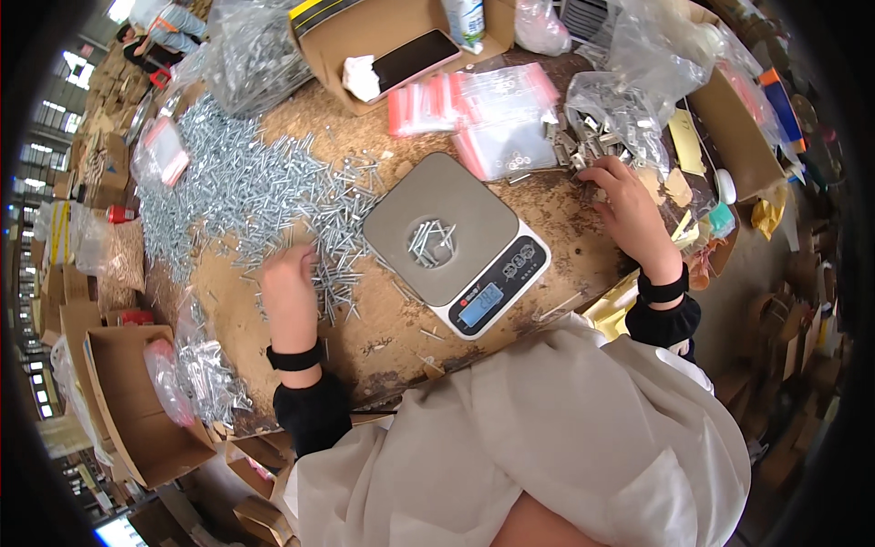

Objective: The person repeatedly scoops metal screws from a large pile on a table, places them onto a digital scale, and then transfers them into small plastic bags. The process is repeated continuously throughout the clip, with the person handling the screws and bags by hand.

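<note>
My left hand (pixel 290 278) rests at the near edge of a large heap of silver screws (pixel 228 173), its fingers curled down among them. What they hold, if anything, is hidden. On the right, my right hand (pixel 627 208) reaches to a pile of small metal brackets (pixel 597 137) spilling from a clear bag, its fingers bent in at the edge of the pile. Whether a bracket is between its fingertips cannot be made out. Between my hands stands a digital scale (pixel 401 205) with a lit display, carrying a small bunch of screws (pixel 430 242) in a shallow round clear dish.
Behind the scale lie red-edged zip bags (pixel 497 109), some with small rings on them. A cardboard box (pixel 333 46) holding a phone (pixel 415 62) stands at the back. Another open box (pixel 150 410) is at lower left. A carton (pixel 743 137) borders the right side.
</note>
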Demonstrator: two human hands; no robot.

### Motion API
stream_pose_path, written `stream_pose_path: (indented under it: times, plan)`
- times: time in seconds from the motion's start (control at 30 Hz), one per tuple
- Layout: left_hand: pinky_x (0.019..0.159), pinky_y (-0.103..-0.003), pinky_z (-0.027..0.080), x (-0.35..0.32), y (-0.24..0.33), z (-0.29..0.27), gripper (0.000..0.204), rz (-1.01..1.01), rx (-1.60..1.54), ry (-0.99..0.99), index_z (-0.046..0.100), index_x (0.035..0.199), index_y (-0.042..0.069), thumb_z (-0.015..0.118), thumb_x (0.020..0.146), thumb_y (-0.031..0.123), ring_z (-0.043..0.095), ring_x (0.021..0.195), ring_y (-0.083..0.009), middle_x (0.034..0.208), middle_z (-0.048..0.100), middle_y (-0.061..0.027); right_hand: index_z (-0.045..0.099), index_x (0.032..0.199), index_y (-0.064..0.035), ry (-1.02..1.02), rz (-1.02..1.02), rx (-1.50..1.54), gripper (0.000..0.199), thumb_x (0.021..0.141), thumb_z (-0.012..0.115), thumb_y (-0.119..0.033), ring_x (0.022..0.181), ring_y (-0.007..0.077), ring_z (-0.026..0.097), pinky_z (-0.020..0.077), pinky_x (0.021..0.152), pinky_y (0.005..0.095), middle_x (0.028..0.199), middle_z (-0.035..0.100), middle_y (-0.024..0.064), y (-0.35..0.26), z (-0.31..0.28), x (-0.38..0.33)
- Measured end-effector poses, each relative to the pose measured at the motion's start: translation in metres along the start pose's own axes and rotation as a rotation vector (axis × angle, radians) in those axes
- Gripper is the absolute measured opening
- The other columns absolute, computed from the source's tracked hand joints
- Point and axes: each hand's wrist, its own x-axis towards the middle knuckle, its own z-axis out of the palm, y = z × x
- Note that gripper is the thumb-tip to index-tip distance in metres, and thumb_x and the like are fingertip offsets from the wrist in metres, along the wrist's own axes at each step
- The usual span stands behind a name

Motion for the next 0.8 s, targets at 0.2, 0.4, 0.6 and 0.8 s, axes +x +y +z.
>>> stream_pose_path:
  times: [0.2,0.4,0.6,0.8]
  plan:
    - [0.092,-0.039,0.051,0.008,0.030,-0.030,0.015,-0.095,-0.323,0.035,0.072,0.105,-0.002,0.065,0.092,0.002,0.068,0.089,-0.0257,0.093,0.073,-0.0131,0.059,0.124,-0.0041,0.020,0.037,0.007,0.053,0.073,0.069,0.006,0.108,0.0379,0.059,0.0485,0.092,0.0445,0.116,0.058,0.0152,-0.007,0.000,0.006]
    - [0.107,-0.045,0.044,0.035,0.105,-0.016,0.013,0.363,-0.614,-0.007,0.074,0.102,0.003,0.067,0.091,0.004,0.068,0.087,-0.0239,0.092,0.072,-0.0111,0.061,0.125,-0.0054,0.001,-0.044,-0.053,0.052,0.074,0.071,0.004,0.113,0.0369,0.059,0.0488,0.096,0.0441,0.127,0.059,0.0133,-0.002,0.001,0.007]
    - [0.100,-0.043,0.049,0.031,0.110,-0.003,0.015,0.445,-0.606,-0.147,0.073,0.099,0.002,0.074,0.085,0.006,0.068,0.095,-0.0272,0.100,0.071,-0.0103,0.063,0.109,-0.0056,-0.017,-0.032,-0.004,0.036,0.075,0.068,0.006,0.108,0.0368,0.059,0.0498,0.090,0.0444,0.116,0.059,0.0127,-0.003,0.002,0.009]
    - [0.076,-0.034,0.054,0.026,0.110,-0.004,0.021,0.442,-0.673,-0.127,0.072,0.104,0.003,0.074,0.083,0.004,0.068,0.087,-0.0268,0.102,0.070,-0.0107,0.059,0.101,-0.0055,-0.026,-0.036,-0.040,0.030,0.075,0.065,0.008,0.101,0.0369,0.059,0.0495,0.084,0.0461,0.104,0.058,0.0130,-0.004,0.006,0.013]
